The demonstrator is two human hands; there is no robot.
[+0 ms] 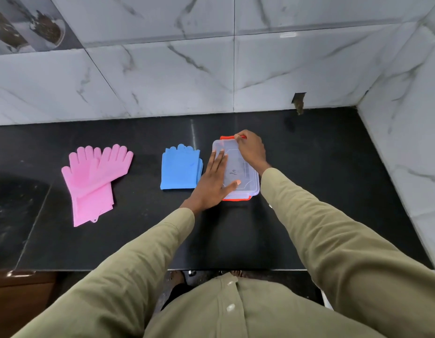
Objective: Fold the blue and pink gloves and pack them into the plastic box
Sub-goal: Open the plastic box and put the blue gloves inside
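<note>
The clear plastic box [245,181] with red clasps stands on the black counter, its lid on. My left hand [212,182] lies flat on the lid, fingers spread, covering the box's left side. My right hand [250,148] pinches the red clasp [227,137] at the box's far end. The blue gloves [179,170] lie folded in a flat stack just left of the box. The pink gloves [94,181] lie unfolded and overlapping further left, fingers pointing to the wall.
The black counter [309,215] meets a marble-tiled wall at the back and on the right. Its front edge runs just before my body. A dark sunken area [14,211] lies at the far left.
</note>
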